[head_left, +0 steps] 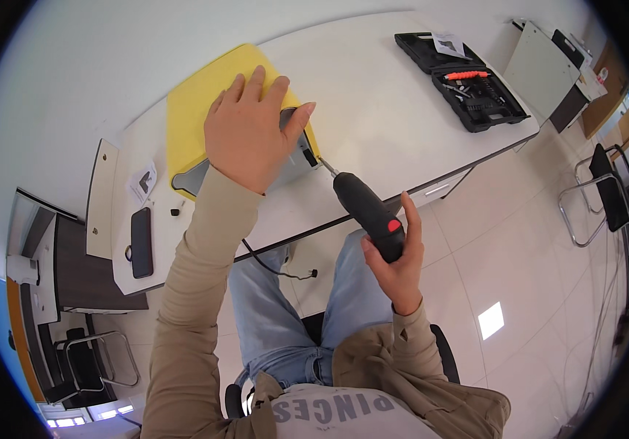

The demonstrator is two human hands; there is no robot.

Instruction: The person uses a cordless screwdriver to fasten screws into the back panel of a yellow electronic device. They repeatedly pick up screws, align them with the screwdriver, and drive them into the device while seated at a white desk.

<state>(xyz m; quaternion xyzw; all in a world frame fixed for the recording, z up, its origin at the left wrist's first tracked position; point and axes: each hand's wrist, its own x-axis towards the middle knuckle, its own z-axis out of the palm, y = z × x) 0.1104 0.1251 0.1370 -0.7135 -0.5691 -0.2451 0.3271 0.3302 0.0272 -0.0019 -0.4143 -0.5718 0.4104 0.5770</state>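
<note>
Yellow box: the yellow-topped device (197, 110) with a grey front lies on the white table (373, 110), in the upper middle of the frame, left of centre.
Your left hand: your left hand (245, 135) lies flat on top of the yellow box, fingers spread wide and the thumb hooked over its grey front edge.
Screwdriver: the black electric screwdriver (366, 208) with a red button sits just right of centre, its metal bit touching the lower right corner of the box.
Your right hand: your right hand (398, 260) is wrapped around the screwdriver's handle, below the table edge, at centre right.
Cable: a thin dark cable (278, 267) hangs off the table edge, between your two arms.
Tool case: an open black tool case (468, 80) with an orange part inside rests at the upper right of the table, well apart from the box.
Phone: a dark phone (141, 241) lies at the left end of the table, near a small paper slip (141, 181).
Chairs: a metal-framed chair (600, 194) stands at the right edge, another (95, 362) at the lower left.
</note>
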